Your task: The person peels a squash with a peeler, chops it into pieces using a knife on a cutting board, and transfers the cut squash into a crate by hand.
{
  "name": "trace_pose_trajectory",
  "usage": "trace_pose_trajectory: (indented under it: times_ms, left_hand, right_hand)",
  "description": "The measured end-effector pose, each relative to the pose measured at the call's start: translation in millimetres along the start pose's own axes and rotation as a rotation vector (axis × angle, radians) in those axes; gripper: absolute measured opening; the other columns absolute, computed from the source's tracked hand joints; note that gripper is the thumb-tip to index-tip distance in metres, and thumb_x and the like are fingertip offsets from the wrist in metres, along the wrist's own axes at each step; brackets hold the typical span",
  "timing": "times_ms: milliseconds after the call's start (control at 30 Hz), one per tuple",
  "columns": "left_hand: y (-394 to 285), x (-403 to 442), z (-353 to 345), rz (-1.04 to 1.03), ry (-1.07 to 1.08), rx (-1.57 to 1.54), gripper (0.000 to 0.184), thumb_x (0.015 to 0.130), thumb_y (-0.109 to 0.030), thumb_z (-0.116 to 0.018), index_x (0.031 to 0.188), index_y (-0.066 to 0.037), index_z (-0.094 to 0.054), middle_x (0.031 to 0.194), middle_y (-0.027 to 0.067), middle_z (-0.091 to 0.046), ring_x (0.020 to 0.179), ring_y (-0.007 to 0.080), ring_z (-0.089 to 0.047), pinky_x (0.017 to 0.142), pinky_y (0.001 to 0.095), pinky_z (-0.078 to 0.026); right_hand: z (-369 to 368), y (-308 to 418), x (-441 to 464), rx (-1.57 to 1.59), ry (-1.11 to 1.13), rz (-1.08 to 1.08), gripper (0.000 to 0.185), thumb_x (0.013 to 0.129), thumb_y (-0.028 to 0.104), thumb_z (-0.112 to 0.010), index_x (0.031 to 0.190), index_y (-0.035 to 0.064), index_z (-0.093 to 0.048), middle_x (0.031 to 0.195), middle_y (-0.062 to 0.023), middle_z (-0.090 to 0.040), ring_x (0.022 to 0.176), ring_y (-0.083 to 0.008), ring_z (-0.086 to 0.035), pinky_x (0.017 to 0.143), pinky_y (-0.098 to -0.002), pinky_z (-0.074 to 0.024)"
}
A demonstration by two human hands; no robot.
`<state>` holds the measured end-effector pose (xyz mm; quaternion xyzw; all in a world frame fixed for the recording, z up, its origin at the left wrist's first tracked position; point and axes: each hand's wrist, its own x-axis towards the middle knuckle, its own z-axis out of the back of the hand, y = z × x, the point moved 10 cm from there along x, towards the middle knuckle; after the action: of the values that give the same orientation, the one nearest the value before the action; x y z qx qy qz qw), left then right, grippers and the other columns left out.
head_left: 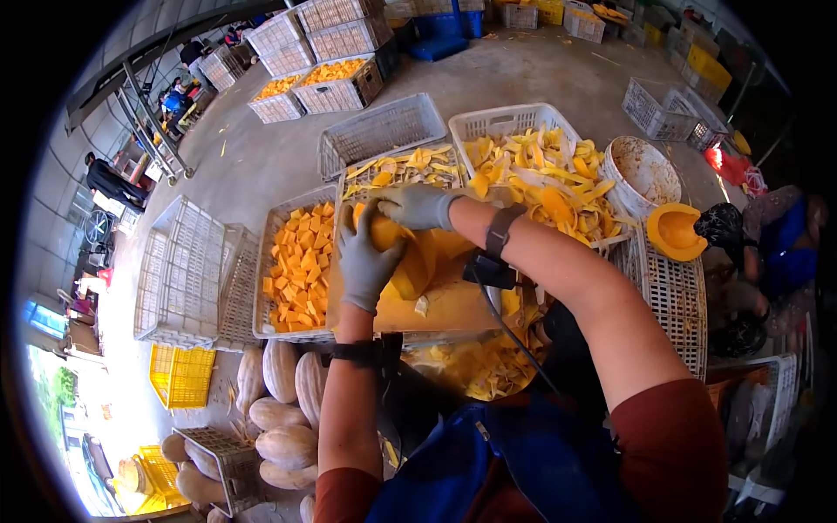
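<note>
My left hand [366, 261], in a grey glove, grips the near left side of a peeled orange pumpkin piece [384, 232]. From above, my right hand [418, 207], gloved too, curls over the same piece; its fingertips are partly hidden. Beneath and beside them, a larger yellow-orange pumpkin piece [413, 277] rests on the orange-stained cutting board [466, 301]. I cannot make out a knife in either hand. Left of the board stands a crate [260, 324] of orange pumpkin cubes [301, 270].
Beyond the board are a crate of peel strips [417, 160] and a white crate [501, 112] heaped with peelings. A stained white bucket [643, 170] stands right, near a co-worker's gloved hand [720, 227] at a halved pumpkin [676, 234]. Whole pumpkins [288, 446] lie lower left.
</note>
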<state>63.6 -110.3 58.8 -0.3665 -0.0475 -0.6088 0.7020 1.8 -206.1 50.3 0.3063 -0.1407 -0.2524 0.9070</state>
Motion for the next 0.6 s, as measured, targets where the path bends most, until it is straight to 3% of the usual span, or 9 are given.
trace_pose_trajectory:
  times_ms: [33,133,167,267,400,433,533,600]
  left_hand:
    - [0,0,-1,-0.003,-0.003,0.033,0.073,0.067,-0.035,-0.075,0.133,-0.021,-0.047,0.136,0.0245,-0.041,0.125,0.0438,-0.04,0.102,0.0477,-0.038]
    - [-9,8,4,0.012,0.082,0.101,0.069,0.065,-0.039,-0.076,0.127,-0.021,-0.05,0.133,0.0261,-0.043,0.124,0.0441,-0.041,0.099,0.0493,-0.04]
    - [-11,11,9,0.044,0.124,0.107,0.069,0.065,-0.039,-0.076,0.126,-0.02,-0.051,0.133,0.0262,-0.043,0.124,0.0441,-0.041,0.098,0.0495,-0.04]
    - [1,10,11,0.06,0.104,0.049,0.067,0.063,-0.036,-0.077,0.121,-0.014,-0.052,0.129,0.0258,-0.045,0.12,0.0442,-0.044,0.097,0.0481,-0.042]
    - [-2,4,29,0.0,-0.006,-0.047,0.058,0.063,-0.029,-0.079,0.11,-0.005,-0.053,0.121,0.0263,-0.047,0.112,0.0426,-0.048,0.095,0.044,-0.044]
    - [-2,1,33,-0.002,0.0,-0.07,0.057,0.064,-0.028,-0.079,0.108,-0.005,-0.054,0.121,0.0262,-0.047,0.113,0.0423,-0.047,0.095,0.0439,-0.043]
    - [2,-15,47,0.018,-0.062,-0.015,0.048,0.067,-0.026,-0.078,0.103,-0.004,-0.054,0.118,0.0245,-0.047,0.112,0.04,-0.046,0.096,0.0426,-0.042]
    - [16,-32,58,0.096,-0.141,-0.034,0.043,0.07,-0.024,-0.076,0.101,-0.003,-0.055,0.117,0.0228,-0.048,0.111,0.0373,-0.046,0.096,0.0414,-0.041]
  right_hand:
    - [-2,1,-4,0.076,0.071,-0.033,0.044,0.093,0.032,-0.044,0.133,0.0156,-0.05,0.127,-0.0178,-0.057,0.114,-0.0322,-0.056,0.099,-0.0366,-0.0412]
    - [-9,1,7,0.218,0.111,0.133,0.044,0.091,0.019,-0.046,0.135,0.0154,-0.049,0.119,-0.0151,-0.062,0.105,-0.0247,-0.06,0.092,-0.032,-0.0444]
    - [-18,-4,15,0.313,0.158,0.125,0.051,0.086,0.012,-0.045,0.137,0.0156,-0.048,0.11,-0.0117,-0.065,0.092,-0.019,-0.059,0.084,-0.0291,-0.0465]
    - [-22,-2,0,0.264,0.378,-0.236,0.056,0.082,0.01,-0.044,0.138,0.0141,-0.046,0.106,-0.01,-0.065,0.084,-0.0184,-0.059,0.077,-0.0298,-0.0478]
    - [-14,27,-4,0.167,0.326,-0.099,0.058,0.079,0.016,-0.052,0.137,0.0125,-0.045,0.11,-0.0167,-0.064,0.092,-0.022,-0.062,0.079,-0.0315,-0.0489]
    - [-14,39,0,0.192,0.253,0.087,0.062,0.076,0.017,-0.058,0.136,0.0075,-0.044,0.115,-0.0214,-0.062,0.101,-0.0276,-0.063,0.085,-0.0349,-0.0489]
    - [-19,46,-13,-0.13,0.29,0.039,0.07,0.074,0.018,-0.064,0.137,0.0023,-0.038,0.118,-0.0247,-0.059,0.106,-0.0327,-0.061,0.089,-0.0379,-0.048]
    - [-6,40,-21,-0.333,0.219,-0.09,0.071,0.073,0.014,-0.063,0.136,-0.001,-0.033,0.112,-0.0262,-0.061,0.102,-0.0365,-0.062,0.087,-0.0401,-0.0491]
